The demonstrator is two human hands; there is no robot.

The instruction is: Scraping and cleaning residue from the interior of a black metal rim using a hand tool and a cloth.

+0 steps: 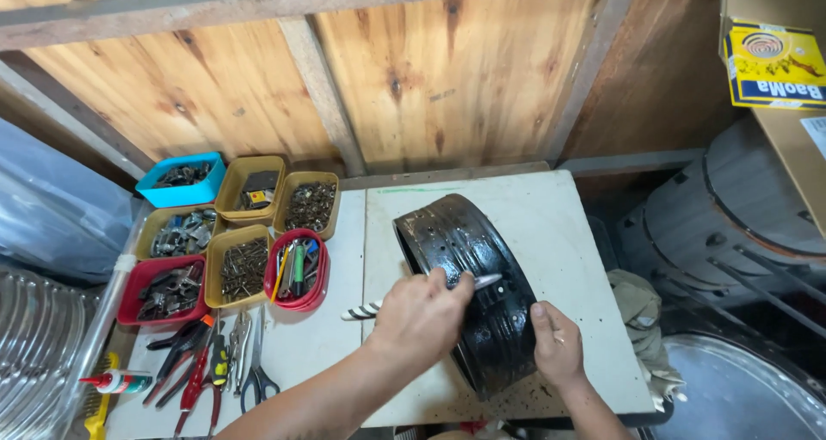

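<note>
On the white table (pixel 551 208), left to right
Trays (pixel 232 225): hardware, far left.
Left hand (pixel 422 315): fist gripping striped tool (pixel 366 309), tip on drum.
Drum (pixel 473 285): black, on edge, table centre.
Right hand (pixel 557 345): clasps drum's near rim.

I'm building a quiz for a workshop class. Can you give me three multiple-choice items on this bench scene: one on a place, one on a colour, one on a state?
1. Where do the small parts trays sit, seen from the camera?
A. left of the black metal rim
B. right of it
C. on the floor

2. What colour is the tray at the far left corner?
A. red
B. blue
C. green

3. How is the black perforated metal rim placed?
A. flat
B. hanging
C. on edge, steadied by a hand

Answers: 1 A, the trays lie left of the rim. 2 B, the far-left tray is blue. 3 C, the right hand steadies it on the white table while the left hand holds a striped-handled tool.
</note>
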